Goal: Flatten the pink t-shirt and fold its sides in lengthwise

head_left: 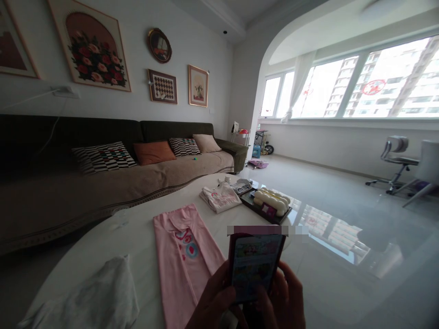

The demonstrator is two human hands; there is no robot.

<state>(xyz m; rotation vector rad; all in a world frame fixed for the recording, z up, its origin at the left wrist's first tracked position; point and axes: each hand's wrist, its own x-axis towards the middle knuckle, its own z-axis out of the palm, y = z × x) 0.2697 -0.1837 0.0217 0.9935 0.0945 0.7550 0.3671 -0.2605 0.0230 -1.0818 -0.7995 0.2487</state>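
Both of my hands hold a phone (254, 265) in a dark red case upright at the bottom centre, its screen lit. My left hand (214, 301) wraps its left side and my right hand (286, 299) its right side. Just left of the phone a pink garment (181, 262) lies folded lengthwise on the white table (144, 224). Farther back sits a folded white shirt with pink print (221, 196).
A crumpled white cloth (99, 297) lies at the table's near left. A dark tray with a cream bumpy object (270, 201) sits at the far end. A long dark sofa with cushions (113, 160) runs along the left wall. An office chair (394, 162) stands by the windows.
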